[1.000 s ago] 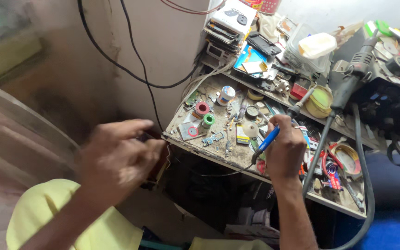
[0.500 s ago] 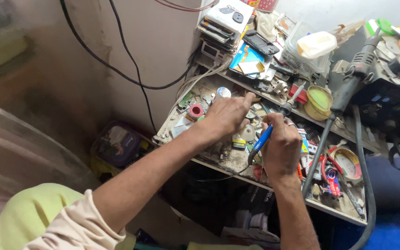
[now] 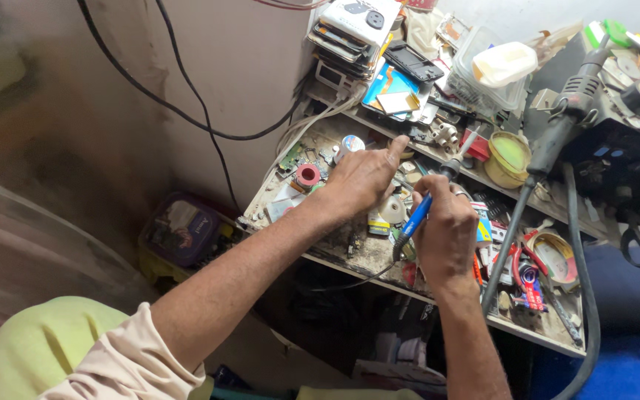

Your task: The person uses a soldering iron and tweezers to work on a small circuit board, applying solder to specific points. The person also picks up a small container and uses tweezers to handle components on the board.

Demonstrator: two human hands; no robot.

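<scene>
Two hands meet over the cluttered worktop (image 3: 350, 255): the right hand (image 3: 446, 233) stays clamped on a blue-handled soldering iron (image 3: 415, 218), while the left hand (image 3: 361, 181), fingers apparently pinched together, has reached in beside the iron's tip.

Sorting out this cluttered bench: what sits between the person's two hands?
In the head view, the blue-handled soldering iron held by the right hand slants up between it and the left hand, with a white tape roll beneath.
</scene>
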